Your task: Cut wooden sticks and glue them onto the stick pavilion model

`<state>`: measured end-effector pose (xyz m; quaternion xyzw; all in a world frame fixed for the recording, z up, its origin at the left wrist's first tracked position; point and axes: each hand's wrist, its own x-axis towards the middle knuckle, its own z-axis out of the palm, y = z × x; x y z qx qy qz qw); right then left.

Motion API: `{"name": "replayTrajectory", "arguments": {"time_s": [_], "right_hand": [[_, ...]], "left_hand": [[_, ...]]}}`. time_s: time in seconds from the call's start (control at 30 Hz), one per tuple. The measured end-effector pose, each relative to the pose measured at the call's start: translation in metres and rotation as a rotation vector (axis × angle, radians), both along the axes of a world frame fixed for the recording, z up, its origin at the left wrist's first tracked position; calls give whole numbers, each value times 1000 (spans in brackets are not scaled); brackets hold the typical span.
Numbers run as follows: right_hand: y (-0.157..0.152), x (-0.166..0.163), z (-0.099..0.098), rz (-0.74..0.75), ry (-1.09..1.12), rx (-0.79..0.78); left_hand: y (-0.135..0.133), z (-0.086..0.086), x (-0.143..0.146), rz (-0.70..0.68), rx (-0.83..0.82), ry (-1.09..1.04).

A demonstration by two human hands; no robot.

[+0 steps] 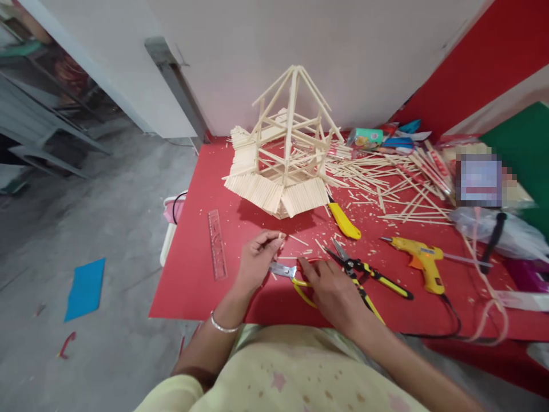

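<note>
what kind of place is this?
Probably a craft workspace, though whether in a home or a shop isn't clear. The red-topped table holds an open-framed wooden-stick model, a yellow hot glue gun and a spread of loose wooden sticks.

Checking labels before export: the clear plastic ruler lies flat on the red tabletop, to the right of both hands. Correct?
Wrong side. The head view shows the clear plastic ruler flat on the red tabletop, to the left of both the left hand and right hand.
</note>
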<state>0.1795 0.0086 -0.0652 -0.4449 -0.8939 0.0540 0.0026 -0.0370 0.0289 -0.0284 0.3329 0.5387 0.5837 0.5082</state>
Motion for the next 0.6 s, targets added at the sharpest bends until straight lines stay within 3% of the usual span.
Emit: {"name": "replayTrajectory", "arguments": {"time_s": [0.13, 0.27, 0.47, 0.6], "right_hand": [[2, 24, 1, -38, 106, -57], [-6, 37, 18, -199, 193, -229], [-10, 17, 48, -196, 442, -306], [-6, 8, 47, -196, 404, -291]], "left_hand": [[-12, 4, -17, 103, 54, 124], [-20, -5, -26, 112, 64, 231], [-22, -19, -12, -86, 118, 318], [-22, -22, 0, -197, 101, 260]]}}
